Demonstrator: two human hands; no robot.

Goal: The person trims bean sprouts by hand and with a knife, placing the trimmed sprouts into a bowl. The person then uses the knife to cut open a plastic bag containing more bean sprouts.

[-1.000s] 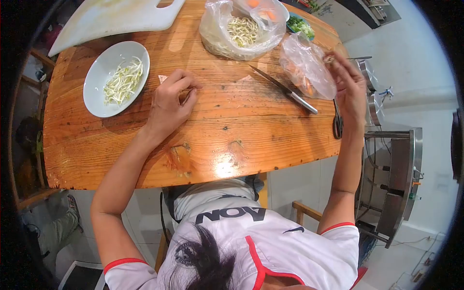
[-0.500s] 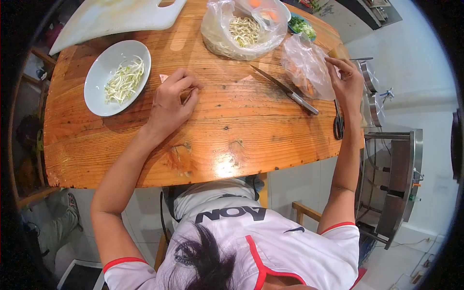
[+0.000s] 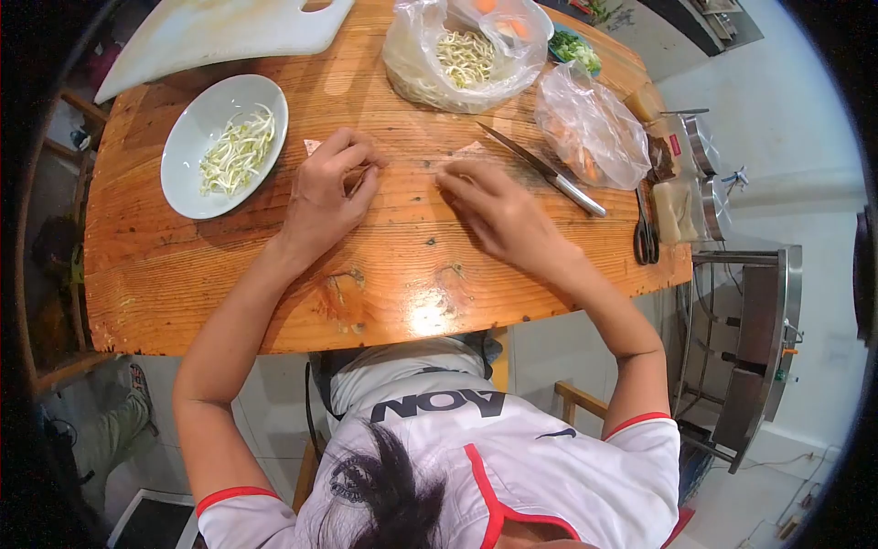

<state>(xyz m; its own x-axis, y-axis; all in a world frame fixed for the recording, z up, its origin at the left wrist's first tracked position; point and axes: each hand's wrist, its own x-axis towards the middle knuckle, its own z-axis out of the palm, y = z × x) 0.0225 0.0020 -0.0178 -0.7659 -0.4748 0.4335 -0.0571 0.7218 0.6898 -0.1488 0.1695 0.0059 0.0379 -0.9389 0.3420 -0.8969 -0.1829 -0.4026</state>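
Note:
My left hand (image 3: 329, 183) rests on the wooden table with thumb and forefinger pressed together; anything between the tips is too small to make out. Beside it stands a white bowl (image 3: 183, 174) holding bean sprouts (image 3: 236, 151). My right hand (image 3: 498, 210), slightly blurred, is over the middle of the table, its fingertips drawn together and pointing toward the left hand. What they may hold cannot be seen. A knife (image 3: 540, 166) lies just beyond the right hand. Behind it, a clear plastic bag (image 3: 599, 128) contains orange pieces.
At the back sits an open plastic bag (image 3: 412, 78) of bean sprouts. Chopped greens (image 3: 574, 50) are near it. A white cutting board (image 3: 210, 41) occupies the far left. Black-handled scissors (image 3: 646, 233) and containers (image 3: 677, 210) are at the right edge.
My right hand has come away from beside the bag of orange pieces, moving left and nearer to me, toward the table's middle. My left hand has stayed almost where it was.

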